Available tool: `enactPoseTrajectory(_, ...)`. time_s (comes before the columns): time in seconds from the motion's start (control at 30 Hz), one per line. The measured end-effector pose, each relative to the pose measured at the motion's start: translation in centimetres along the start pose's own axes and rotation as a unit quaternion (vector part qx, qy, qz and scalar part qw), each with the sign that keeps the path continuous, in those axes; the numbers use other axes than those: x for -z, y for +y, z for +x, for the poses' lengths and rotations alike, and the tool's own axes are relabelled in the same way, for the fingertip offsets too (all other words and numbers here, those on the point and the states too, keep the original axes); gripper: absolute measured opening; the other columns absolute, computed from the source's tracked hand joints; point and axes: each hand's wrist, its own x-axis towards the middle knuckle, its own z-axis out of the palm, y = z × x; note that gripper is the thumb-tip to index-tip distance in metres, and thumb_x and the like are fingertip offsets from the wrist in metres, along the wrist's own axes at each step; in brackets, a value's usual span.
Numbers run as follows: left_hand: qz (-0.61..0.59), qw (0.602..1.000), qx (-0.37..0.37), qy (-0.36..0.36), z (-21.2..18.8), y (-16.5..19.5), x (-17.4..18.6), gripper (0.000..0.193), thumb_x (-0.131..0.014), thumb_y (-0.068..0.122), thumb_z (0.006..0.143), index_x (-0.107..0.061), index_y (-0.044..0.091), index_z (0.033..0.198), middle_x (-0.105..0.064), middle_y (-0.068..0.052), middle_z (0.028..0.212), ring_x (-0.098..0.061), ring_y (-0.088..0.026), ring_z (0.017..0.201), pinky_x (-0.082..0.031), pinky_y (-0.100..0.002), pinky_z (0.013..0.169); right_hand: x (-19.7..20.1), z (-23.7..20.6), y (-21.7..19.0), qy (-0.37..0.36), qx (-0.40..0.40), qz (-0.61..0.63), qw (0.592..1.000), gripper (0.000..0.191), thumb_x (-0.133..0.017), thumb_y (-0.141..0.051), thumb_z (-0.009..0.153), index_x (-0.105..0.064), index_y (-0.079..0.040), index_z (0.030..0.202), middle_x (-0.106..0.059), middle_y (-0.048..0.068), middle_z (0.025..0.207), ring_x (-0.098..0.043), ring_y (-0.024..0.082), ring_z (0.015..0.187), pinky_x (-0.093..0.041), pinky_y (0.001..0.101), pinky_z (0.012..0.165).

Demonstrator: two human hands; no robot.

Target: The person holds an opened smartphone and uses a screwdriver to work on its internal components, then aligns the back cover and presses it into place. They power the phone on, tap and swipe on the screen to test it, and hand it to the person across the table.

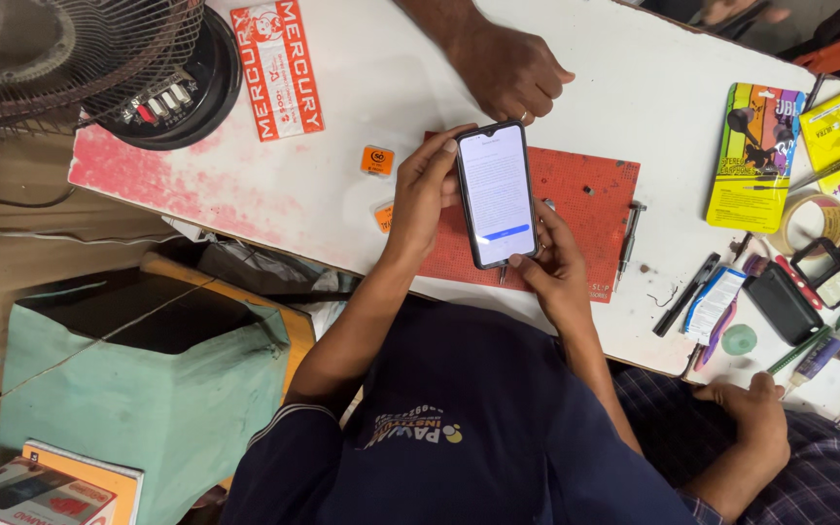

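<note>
Both my hands hold a black smartphone [496, 192] upright over a red work mat [590, 190] on a white table [362, 87]. Its screen is lit white with a blue bar near the bottom. My left hand [423, 192] grips the phone's left edge, fingers curled over the top corner. My right hand [553, 261] holds the lower right corner, thumb near the screen's edge. A small screwdriver [630, 233] lies on the mat's right edge.
Another person's hand [509, 68] rests on the table beyond the phone; a second person's hand in a plaid sleeve [755, 408] is at the lower right. A fan [70, 58] stands top left. Packaged goods [755, 156], a tape roll [809, 222] and tools [789, 301] crowd the right. A green box [148, 379] sits below the table.
</note>
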Motion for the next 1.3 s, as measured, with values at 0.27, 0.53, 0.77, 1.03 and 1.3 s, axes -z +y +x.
enactPoseTrajectory(0.27, 0.000, 1.000, 0.003, -0.001, -0.3, 0.2, -0.2, 0.037, -0.049, 0.023, 0.108, -0.064, 0.002, 0.135, -0.073, -0.009, 0.110, -0.075, -0.015, 0.092, -0.063, -0.028, 0.077, 0.2, -0.2, 0.5, 0.006, -0.005, 0.003, 1.000, 0.072, -0.062, 0.015, 0.091, -0.036, 0.002, 0.157, -0.057, 0.016, 0.148, -0.060, 0.018, 0.128, -0.052, 0.0335, 0.107)
enactPoseTrajectory(0.53, -0.071, 0.996, -0.054, 0.022, -0.7, -0.4, -0.6, 0.039, -0.045, 0.022, 0.112, -0.058, -0.002, 0.141, -0.069, -0.015, 0.123, -0.072, -0.021, 0.106, -0.062, -0.034, 0.090, 0.4, 0.0, 0.8, 0.004, -0.010, 0.230, 0.973, 0.069, -0.050, 0.014, 0.097, -0.033, 0.002, 0.163, -0.061, 0.015, 0.138, -0.064, 0.025, 0.128, -0.057, 0.0424, 0.107)
enactPoseTrajectory(0.77, -0.120, 0.989, -0.079, 0.028, -1.1, -0.7, -0.8, 0.041, -0.042, 0.023, 0.113, -0.052, -0.003, 0.144, -0.065, -0.020, 0.135, -0.070, -0.028, 0.119, -0.060, -0.041, 0.100, -0.5, 0.4, 0.0, 0.039, -0.025, 0.127, 0.991, 0.088, -0.061, 0.017, 0.091, -0.019, -0.009, 0.163, -0.062, 0.021, 0.140, -0.063, 0.027, 0.129, -0.055, 0.0385, 0.103)
enactPoseTrajectory(1.03, -0.112, 0.989, -0.088, 0.035, -2.2, -1.6, -1.9, 0.041, -0.040, 0.024, 0.113, -0.047, 0.000, 0.146, -0.060, -0.019, 0.141, -0.066, -0.033, 0.126, -0.059, -0.045, 0.102, -0.1, 0.4, 0.6, 0.083, -0.029, 0.151, 0.985, 0.074, -0.061, 0.018, 0.093, -0.031, -0.001, 0.158, -0.067, 0.021, 0.131, -0.067, 0.026, 0.125, -0.056, 0.0433, 0.107)
enactPoseTrajectory(1.3, -0.140, 0.986, -0.084, 0.025, -2.0, -1.6, -1.4, 0.041, -0.040, 0.023, 0.113, -0.048, -0.001, 0.146, -0.061, -0.021, 0.138, -0.066, -0.034, 0.125, -0.058, -0.048, 0.105, 0.3, 0.2, -0.4, 0.050, -0.013, 0.135, 0.989, 0.082, -0.060, 0.018, 0.090, -0.024, -0.001, 0.162, -0.063, 0.018, 0.137, -0.065, 0.024, 0.125, -0.053, 0.0366, 0.104)
